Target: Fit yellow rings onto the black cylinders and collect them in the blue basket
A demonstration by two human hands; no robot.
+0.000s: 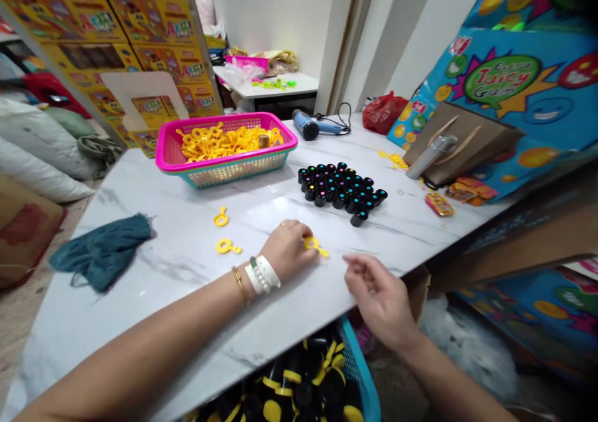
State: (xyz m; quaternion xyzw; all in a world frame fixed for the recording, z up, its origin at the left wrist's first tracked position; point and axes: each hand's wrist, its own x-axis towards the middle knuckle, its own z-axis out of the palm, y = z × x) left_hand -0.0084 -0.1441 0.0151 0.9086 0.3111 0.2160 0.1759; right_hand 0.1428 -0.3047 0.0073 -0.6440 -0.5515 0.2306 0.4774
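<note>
My left hand [290, 249] rests low over the marble-patterned table [177, 310], its fingers closed on a yellow plastic ring with a short tab [312, 244], much like a small bubble wand. To its left lie two loose pieces of the same kind, an upper yellow ring [221, 217] and a lower yellow ring [226, 246]. My right hand [380, 294] hovers near the table's front edge with fingers curled in; nothing shows in them. Beyond both hands, several black caps with coloured dots [339, 185] stand grouped together.
A pink-rimmed basket [224, 122] holds many yellow rings. Below the front edge, a blue basket [362, 372] contains black tubes with yellow ends. A dark green cloth [105, 251] lies left; a blue heat gun [322, 125], red bag [384, 112] and brown paper bag [460, 139] stand farther back.
</note>
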